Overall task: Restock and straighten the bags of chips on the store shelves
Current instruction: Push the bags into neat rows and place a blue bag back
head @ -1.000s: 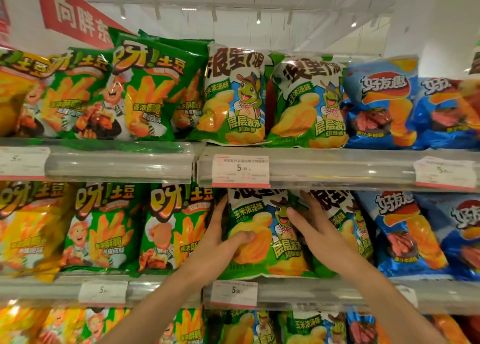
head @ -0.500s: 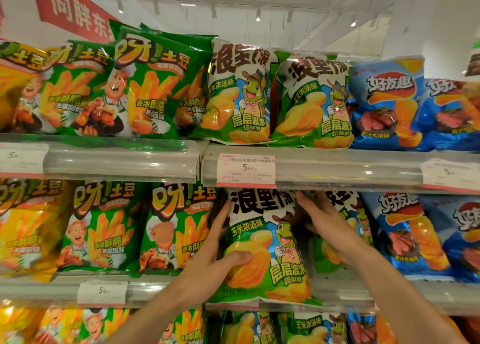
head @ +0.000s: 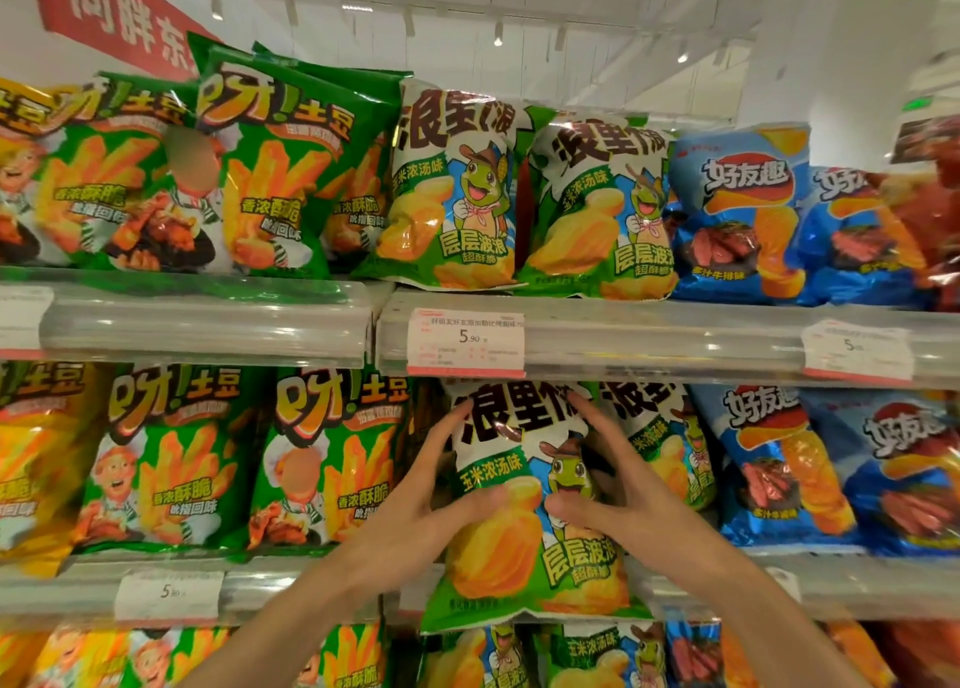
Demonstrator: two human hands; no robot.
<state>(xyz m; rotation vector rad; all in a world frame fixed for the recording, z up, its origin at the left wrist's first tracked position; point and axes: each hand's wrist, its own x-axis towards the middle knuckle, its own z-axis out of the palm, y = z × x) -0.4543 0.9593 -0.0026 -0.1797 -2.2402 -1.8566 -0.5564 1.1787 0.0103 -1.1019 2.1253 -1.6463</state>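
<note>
Store shelving with clear plastic rails, packed with snack bags. Middle shelf [head: 675, 588]: my left hand [head: 415, 510] and right hand [head: 613, 495] clasp the white-and-green glossy chip bag with the frog cartoon [head: 524, 531] from either side, fingers spread along its edges, thumbs pressing the front. Its bottom hangs over the rail. Step in hand: seating this bag. Next, I judge: push it back, upright, flush with its neighbour.
</note>
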